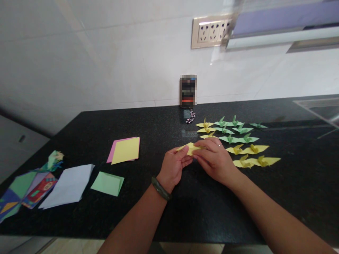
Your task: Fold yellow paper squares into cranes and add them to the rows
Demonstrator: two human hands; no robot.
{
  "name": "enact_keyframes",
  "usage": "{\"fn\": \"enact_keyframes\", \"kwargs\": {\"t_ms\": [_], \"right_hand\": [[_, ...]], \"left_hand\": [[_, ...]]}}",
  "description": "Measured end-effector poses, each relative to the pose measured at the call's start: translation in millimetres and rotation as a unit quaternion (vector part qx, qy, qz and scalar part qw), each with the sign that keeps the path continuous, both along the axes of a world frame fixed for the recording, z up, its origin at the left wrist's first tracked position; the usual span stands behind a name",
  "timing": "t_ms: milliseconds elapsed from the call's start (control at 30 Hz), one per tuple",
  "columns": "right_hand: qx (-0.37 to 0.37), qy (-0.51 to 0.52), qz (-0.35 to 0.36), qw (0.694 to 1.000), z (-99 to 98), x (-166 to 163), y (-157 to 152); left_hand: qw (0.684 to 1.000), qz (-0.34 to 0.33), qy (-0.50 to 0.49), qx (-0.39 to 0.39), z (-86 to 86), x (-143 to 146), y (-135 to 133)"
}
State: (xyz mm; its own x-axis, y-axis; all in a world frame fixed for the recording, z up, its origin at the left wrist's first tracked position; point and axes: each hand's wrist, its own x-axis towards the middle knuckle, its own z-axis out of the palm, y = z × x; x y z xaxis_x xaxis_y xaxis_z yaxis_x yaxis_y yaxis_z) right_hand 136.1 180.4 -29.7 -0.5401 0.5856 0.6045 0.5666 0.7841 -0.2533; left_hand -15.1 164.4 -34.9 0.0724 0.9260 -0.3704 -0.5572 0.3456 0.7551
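Observation:
A small folded piece of yellow paper (191, 149) is held up between both my hands, above the dark counter. My left hand (173, 165) pinches its left part, thumb on top. On the right side, my right hand (215, 157) grips the paper with thumb and fingers and covers that end. Just beyond and beside my right hand stand rows of folded paper cranes, yellow ones (253, 149) in front and at the left, green ones (241, 129) among those behind.
Left on the black counter (148, 208) lie yellow and pink square sheets (126, 151), a folded green sheet (107, 184), a white paper stack (69, 187) and a colourful packet (39, 190). A phone (188, 91) leans on the wall, its beaded strap (191, 117) below.

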Motion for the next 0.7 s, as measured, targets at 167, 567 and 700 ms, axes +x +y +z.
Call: {"fn": "enact_keyframes", "kwargs": {"t_ms": [167,567,700], "right_hand": [[-0.018,0.032,-0.049,0.998,-4.9,-5.3,-2.2],[-0.047,0.066,-0.087,0.993,-8.6,-10.3,-5.1],[-0.047,0.080,-0.093,0.991,-8.5,-10.5,-5.1]], "left_hand": [[1.000,-0.004,0.020,0.013,-1.6,1.9,-1.3],[0.999,0.007,0.040,0.021,-5.5,5.4,-1.7],[0.999,0.009,0.038,0.024,-5.7,5.9,-2.5]]}}
